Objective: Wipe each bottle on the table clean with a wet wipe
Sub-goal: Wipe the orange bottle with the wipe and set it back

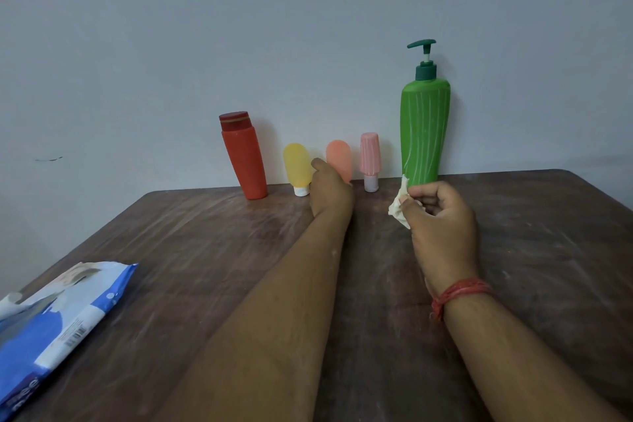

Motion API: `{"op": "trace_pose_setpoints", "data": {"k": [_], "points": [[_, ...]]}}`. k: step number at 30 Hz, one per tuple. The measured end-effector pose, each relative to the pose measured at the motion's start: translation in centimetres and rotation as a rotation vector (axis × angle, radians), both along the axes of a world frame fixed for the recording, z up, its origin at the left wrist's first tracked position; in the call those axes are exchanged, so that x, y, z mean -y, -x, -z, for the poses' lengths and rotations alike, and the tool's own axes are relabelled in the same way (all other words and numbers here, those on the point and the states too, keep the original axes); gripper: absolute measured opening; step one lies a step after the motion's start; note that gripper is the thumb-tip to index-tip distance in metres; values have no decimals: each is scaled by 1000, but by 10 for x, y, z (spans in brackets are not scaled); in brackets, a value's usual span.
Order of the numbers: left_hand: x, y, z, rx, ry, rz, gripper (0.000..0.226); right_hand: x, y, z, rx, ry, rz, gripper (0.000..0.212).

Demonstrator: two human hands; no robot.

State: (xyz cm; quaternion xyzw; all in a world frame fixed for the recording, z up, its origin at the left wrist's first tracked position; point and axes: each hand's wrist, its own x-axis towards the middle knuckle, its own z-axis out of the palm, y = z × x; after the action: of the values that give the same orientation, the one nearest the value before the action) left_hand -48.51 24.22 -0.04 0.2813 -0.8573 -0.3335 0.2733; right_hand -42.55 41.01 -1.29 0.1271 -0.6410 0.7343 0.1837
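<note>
- Where the table (513, 250) meets the wall (308, 27), I see five bottles standing in a row: from left to right a red bottle (244, 161), a yellow tube (297, 168), an orange tube (339, 158), a pink bottle (370, 158) and a tall green pump bottle (424, 134).
- The red bottle leans a little; the yellow tube and the pink bottle stand cap-down on white caps.
- My left hand (330, 192) reaches to the orange tube, and its fingers are wrapped round the tube's lower part, thumb up on the near left side. The tube's base is hidden behind the hand, so I cannot tell whether it rests on the table or is lifted.
- The yellow tube stands just beside that hand, on its left; I cannot tell whether they touch.
- My right hand (440, 219) hovers in front of the green pump bottle's base, fingers curled, pinching a crumpled white wipe (400, 202) between thumb and fingertips.
- The wipe sticks out to the left of the hand and overlaps the pump bottle's foot in view; contact with the bottle is not clear to me.
- A red thread band (459, 295) circles the right wrist.
- A blue and white wipe pack (58, 325) lies flat at the near left edge of the table, well apart from the bottles.
- The tabletop is dark brown wood with pale streaks.
</note>
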Motion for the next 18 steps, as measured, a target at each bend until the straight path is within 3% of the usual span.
{"op": "trace_pose_setpoints", "data": {"k": [18], "points": [[-16,-24,-3,-22,-33,-40,50,-3,-2,-2,41,34,12,16]]}}
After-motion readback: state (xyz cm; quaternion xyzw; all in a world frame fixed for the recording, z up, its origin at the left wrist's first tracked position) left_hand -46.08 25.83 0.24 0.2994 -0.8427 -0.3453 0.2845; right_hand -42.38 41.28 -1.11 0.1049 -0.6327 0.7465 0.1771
